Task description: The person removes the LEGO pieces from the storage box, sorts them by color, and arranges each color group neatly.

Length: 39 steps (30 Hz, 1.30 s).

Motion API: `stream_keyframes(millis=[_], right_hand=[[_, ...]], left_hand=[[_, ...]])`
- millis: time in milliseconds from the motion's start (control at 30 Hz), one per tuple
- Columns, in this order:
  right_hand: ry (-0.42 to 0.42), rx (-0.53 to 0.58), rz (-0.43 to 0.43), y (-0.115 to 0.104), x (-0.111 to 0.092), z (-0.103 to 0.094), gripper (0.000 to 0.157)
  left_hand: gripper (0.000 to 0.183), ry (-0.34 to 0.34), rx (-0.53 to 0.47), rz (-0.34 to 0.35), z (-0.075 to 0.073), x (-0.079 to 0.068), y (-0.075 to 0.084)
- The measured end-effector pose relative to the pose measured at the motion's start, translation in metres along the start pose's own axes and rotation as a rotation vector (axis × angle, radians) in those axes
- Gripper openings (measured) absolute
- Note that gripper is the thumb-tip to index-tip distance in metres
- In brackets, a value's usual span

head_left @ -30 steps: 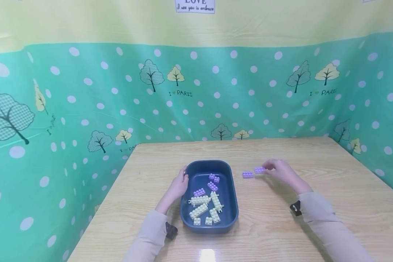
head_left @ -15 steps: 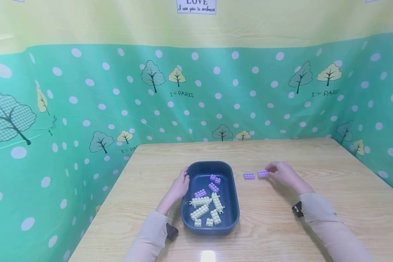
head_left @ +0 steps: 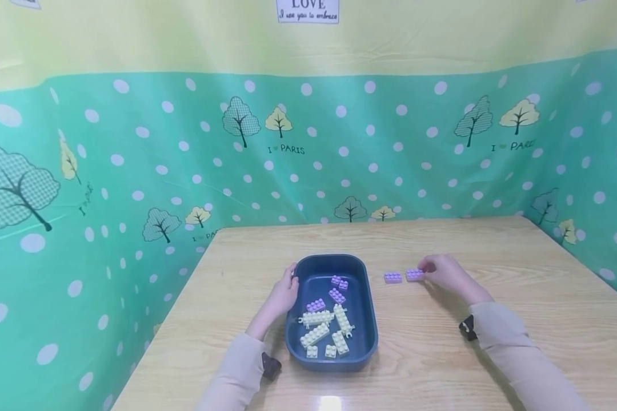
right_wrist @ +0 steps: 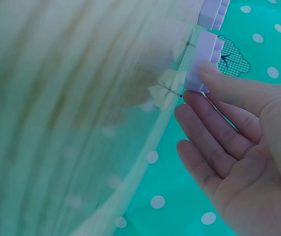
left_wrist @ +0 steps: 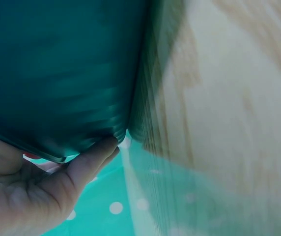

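My left hand (head_left: 283, 294) holds the left side of a dark blue rectangular bin (head_left: 334, 264), fingers at its wall near the far corner. In the left wrist view, the thumb lies along the outside of the bin. My right hand (head_left: 447, 276) pinches one end of a purple toy brick (head_left: 413, 275) at the table, thumb and index finger on it. In the right wrist view, this brick (right_wrist: 200, 59) has its studs facing away from the table. Another purple brick (head_left: 393, 277) lies just left of it, end to end with a small gap.
Inside the bin lie several purple bricks (head_left: 336, 295) and several cream bricks (head_left: 315, 335), some with small side clips. The bin stands on a wooden table (head_left: 421, 354). A green and yellow patterned curtain (head_left: 308, 154) closes off the back and sides.
My right hand has shifted the pinched purple brick slightly right and nearer, into line with the other one. The left hand keeps its hold on the bin.
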State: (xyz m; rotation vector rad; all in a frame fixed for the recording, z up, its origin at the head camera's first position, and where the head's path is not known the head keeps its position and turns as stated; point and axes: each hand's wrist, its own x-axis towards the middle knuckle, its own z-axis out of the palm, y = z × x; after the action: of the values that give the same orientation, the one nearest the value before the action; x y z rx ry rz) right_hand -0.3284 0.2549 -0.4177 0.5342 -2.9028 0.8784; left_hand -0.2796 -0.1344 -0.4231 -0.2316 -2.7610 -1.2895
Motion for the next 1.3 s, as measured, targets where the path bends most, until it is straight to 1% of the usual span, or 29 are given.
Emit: stream_keyframes(millis=[200,333,600,767,900,1033,1133,1167,1300], right_hand=[[-0.026,-0.005,-0.002,-0.002,0.001,0.002,0.020],[-0.039,-0.010,-0.004,-0.001,0.001,0.002,0.020],[-0.066,-0.009,-0.010,0.000,0.002,0.002,0.020],[-0.080,-0.001,0.007,-0.002,0.002,0.002,0.019],[-0.093,0.007,0.017,-0.002,0.000,0.001,0.025],[-0.071,0.017,0.058,-0.005,-0.003,-0.003,0.034],[-0.021,0.017,0.070,-0.009,-0.004,-0.007,0.036],[-0.006,0.013,0.065,-0.011,-0.003,-0.009,0.036],[0.062,-0.022,-0.003,-0.024,0.002,-0.013,0.032]], left_hand=[[0.048,-0.006,-0.009,-0.012,0.001,-0.003,0.001],[0.048,-0.009,-0.007,-0.017,0.002,-0.002,0.000],[0.048,-0.008,0.002,-0.010,0.003,-0.001,-0.003],[0.048,-0.008,0.002,-0.016,0.003,-0.001,-0.003],[0.048,-0.009,0.001,-0.019,0.003,-0.002,-0.002],[0.048,-0.006,-0.006,-0.017,0.002,-0.002,-0.001],[0.048,-0.004,-0.009,-0.016,0.002,-0.001,-0.001],[0.048,-0.003,-0.009,-0.015,0.002,0.000,-0.001],[0.048,0.001,-0.006,-0.011,0.000,0.003,0.000]])
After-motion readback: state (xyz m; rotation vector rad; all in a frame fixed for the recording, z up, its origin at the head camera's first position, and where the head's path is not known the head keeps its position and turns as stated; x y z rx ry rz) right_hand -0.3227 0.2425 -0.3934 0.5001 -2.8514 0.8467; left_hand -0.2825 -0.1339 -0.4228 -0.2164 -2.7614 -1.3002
